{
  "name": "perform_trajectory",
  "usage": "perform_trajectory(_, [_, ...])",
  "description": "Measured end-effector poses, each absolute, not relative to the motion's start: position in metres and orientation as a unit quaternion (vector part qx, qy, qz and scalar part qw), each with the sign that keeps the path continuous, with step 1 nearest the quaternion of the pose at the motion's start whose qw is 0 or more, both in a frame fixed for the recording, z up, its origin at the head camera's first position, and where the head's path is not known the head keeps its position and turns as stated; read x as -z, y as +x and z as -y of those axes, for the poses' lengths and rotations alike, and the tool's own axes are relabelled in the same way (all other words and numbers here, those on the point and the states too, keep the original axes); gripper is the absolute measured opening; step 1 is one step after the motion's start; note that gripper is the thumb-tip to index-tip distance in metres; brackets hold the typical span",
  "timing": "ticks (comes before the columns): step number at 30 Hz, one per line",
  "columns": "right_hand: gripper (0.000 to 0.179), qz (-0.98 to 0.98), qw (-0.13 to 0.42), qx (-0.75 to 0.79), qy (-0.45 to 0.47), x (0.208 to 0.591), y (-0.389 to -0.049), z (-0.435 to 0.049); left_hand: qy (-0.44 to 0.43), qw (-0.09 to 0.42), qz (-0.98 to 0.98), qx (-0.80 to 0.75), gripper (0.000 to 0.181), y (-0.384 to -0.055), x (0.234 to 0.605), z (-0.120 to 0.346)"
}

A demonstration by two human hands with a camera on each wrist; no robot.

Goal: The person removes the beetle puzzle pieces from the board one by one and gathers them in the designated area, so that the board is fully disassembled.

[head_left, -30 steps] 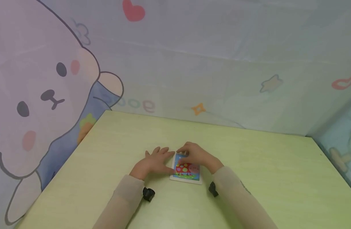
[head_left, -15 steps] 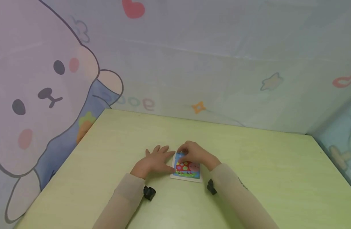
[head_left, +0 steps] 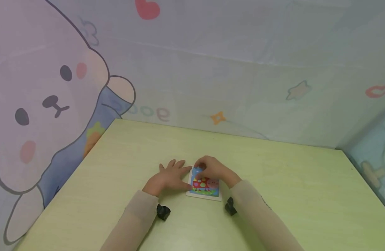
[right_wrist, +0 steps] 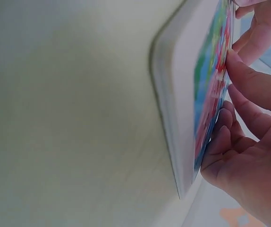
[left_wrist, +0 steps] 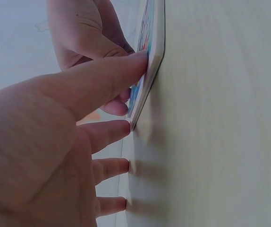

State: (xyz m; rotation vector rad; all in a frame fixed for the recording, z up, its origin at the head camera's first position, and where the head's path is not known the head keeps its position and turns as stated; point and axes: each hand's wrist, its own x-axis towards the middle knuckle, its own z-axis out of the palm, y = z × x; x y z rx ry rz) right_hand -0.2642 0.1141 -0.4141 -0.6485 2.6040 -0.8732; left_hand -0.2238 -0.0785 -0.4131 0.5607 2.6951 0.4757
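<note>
A small picture board (head_left: pixel 208 192) with a white border lies flat on the table, showing a red ladybug with coloured spots on blue and green. My left hand (head_left: pixel 171 178) is spread at its left side, thumb on the near left edge and index fingertip at the far left corner. From the right, my right hand (head_left: pixel 215 170) reaches over the board. Its thumb and bent index finger touch the upper left of the picture, a little apart, while the other fingers (right_wrist: pixel 223 137) curl by the picture's surface. I cannot tell whether they pinch a piece there.
The pale yellow-green table (head_left: pixel 293 195) runs back to a wall cloth (head_left: pixel 242 69) printed with a bear, hearts and stars. Black wrist cameras (head_left: pixel 163 212) stick out under both beige sleeves (head_left: pixel 258 209).
Both hands stay nearly in place at the board. The right wrist camera has shifted slightly to the left, and the head view has moved a little.
</note>
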Motion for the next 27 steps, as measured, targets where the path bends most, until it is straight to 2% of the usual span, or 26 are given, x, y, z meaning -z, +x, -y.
perform_trajectory(17, [0.031, -0.911, 0.171, 0.311, -0.211, 0.4159, -0.2662, -0.1132, 0.198, 0.172, -0.95, -0.167, 0.073, -0.2251, 0.4134, 0.0796])
perform_trajectory(27, [0.03, -0.906, 0.178, 0.321, -0.209, 0.4161, -0.268, -0.1144, 0.194, 0.161, -0.953, -0.168, 0.064, -0.2288, 0.4138, 0.0773])
